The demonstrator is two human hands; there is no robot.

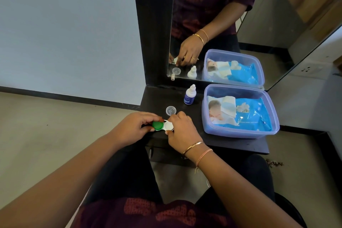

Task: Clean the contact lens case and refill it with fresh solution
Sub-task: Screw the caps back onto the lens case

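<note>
Head view, bench: a dark, narrow bench (pixel 231 144) stands against a tall black-framed mirror (pixel 212 24), with pale floor to its left.
Lens case: a small white plastic contact lens case (pixel 163 126) with 2 round wells lies at the bench's front left corner, partly over the front edge.
Green cap: a round green screw cap (pixel 157 125) sits on the case's left well.
Right well: the white right well (pixel 169 126) shows no cap on it.
Left hand: the left hand (pixel 133 127) is curled around the green cap, thumb and fingertips pinching its rim.
Right hand: the right hand (pixel 180 131) grips the right end of the case, fingers bent over its far side and thumb at its near edge; 2 thin bangles sit on that wrist.
Loose cap: a clear, round plastic cap (pixel 171 110) lies open side up on the bench just behind the case, apart from both hands.
Solution bottle: a small white dropper bottle with a blue label (pixel 189 95) stands upright near the bench's back edge, close to the mirror.
Tub: a translucent lavender plastic tub (pixel 273 116) takes up the right half of the bench, to the right of the bottle.
Wipes: a blue pack of wet wipes (pixel 249 114) lies flat inside the tub.
Mirror reflection: the tub, bottle, loose cap and hands appear mirrored.
</note>
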